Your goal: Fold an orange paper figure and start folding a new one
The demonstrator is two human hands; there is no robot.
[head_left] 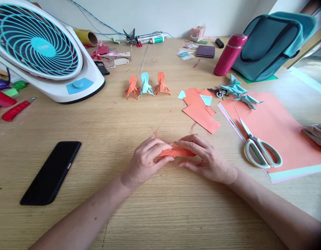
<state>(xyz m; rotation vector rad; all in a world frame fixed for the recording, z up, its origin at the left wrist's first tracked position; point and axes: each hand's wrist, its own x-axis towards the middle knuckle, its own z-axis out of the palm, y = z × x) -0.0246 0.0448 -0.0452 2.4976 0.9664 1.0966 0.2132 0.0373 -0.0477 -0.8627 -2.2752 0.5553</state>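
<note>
Between my hands, low over the middle of the table, is a narrow folded piece of orange paper point(182, 151). My left hand point(151, 154) pinches its left end between thumb and fingers. Over the right end curve the fingers of my right hand point(202, 156), gripping it, with the thumb below near the lower edge. Parts of the paper are hidden under my fingers. Beyond my hands stand three folded paper figures with legs: an orange one point(132, 86), a light blue one point(145, 85) and another orange one point(161, 83).
Orange paper offcuts point(202, 116) lie ahead of my right hand. White-handled scissors point(261, 151) rest on stacked coloured sheets point(287, 132) at right. A black phone point(51, 173) lies at left, below a fan point(45, 48). A red bottle point(231, 55) and teal bag point(269, 45) stand behind.
</note>
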